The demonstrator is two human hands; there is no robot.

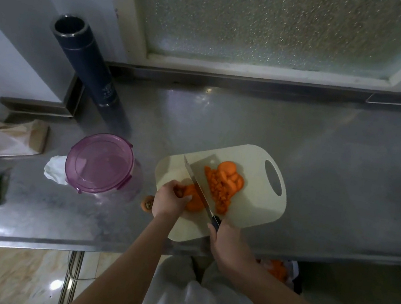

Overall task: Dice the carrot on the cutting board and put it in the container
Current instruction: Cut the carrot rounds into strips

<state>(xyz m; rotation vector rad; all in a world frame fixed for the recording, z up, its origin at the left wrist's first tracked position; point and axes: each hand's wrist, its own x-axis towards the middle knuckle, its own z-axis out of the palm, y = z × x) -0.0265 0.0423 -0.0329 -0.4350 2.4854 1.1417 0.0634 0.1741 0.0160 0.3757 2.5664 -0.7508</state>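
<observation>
- Now, the left hand (169, 199) sits on the near left part of the cream plastic cutting board (260, 209), fingers curled down, pinning an uncut orange carrot chunk (195, 202).
- The right hand (229, 245) is wrapped tight around the dark handle of the broad steel knife (197, 179).
- The blade runs diagonally across the board, its edge down against the chunk, right beside the left fingertips.
- To the right of the blade lies a heap of diced carrot and round slices (224, 185), all of it on the board.
- The round purple see-through plastic container (102, 162) stands left of the board on the steel counter (338, 161), lid on, not touching the board.
- A cut-off carrot end (147, 203) lies on the counter, just beside the left wrist.
- A tall dark cylindrical flask (86, 63) stands behind the container.
- A crumpled white tissue (55, 169) touches the container's left side.
</observation>
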